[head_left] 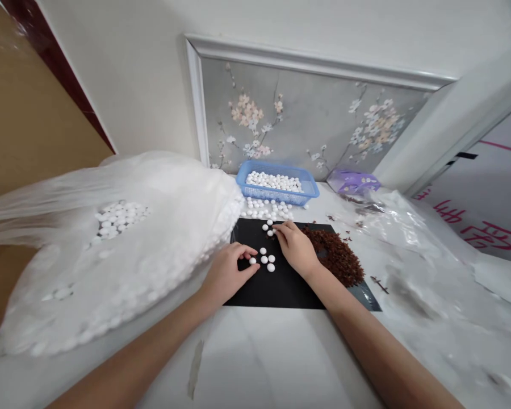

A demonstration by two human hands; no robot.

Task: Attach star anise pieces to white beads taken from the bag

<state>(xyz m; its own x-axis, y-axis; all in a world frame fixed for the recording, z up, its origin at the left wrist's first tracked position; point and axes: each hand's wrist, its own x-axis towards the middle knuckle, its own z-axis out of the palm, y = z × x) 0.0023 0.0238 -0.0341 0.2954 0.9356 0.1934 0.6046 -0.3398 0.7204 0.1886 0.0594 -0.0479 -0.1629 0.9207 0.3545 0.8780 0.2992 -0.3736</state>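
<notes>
My left hand (226,271) rests at the left side of a black mat (255,292), its thumb and fingers closed around a small white ball (252,261). Just right of it, several more white balls (264,259) lie in a loose cluster on the mat. My right hand (297,248) is higher up the mat, fingertips pinched together at another white ball (275,231). Two loose balls (267,225) sit beside those fingertips. Beyond my right wrist spreads a heap of reddish-brown, star-shaped dried pieces (343,258), partly on the mat.
A blue plastic basket (310,187) of white balls stands against the wall, with more balls (266,209) spilled before it. At left bulges a large clear bag (153,250) of white balls. A purple packet (356,182) and crumpled clear plastic (409,227) lie at right.
</notes>
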